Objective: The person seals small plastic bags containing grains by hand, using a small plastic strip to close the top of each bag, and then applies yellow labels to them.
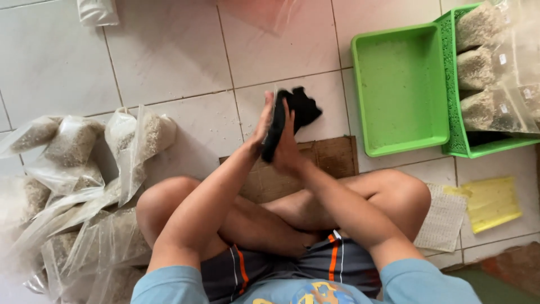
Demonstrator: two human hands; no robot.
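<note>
While pressed flat together, left hand (263,121) and right hand (288,147) sandwich a black bag (298,111), green tray (400,90) nearby.

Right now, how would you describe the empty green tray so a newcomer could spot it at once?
Look to the upper right of the tiled floor, beyond the seated person's knee. Two bright green plastic containers sit side by side there. The empty green tray is the left one, shallow with solid walls, while its neighbour, the perforated green basket, holds clear bags of grain.

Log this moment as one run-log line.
left hand and right hand pressed flat on black bag | seated cross-legged on tiled floor | empty green tray right | filled clear bags left
</note>
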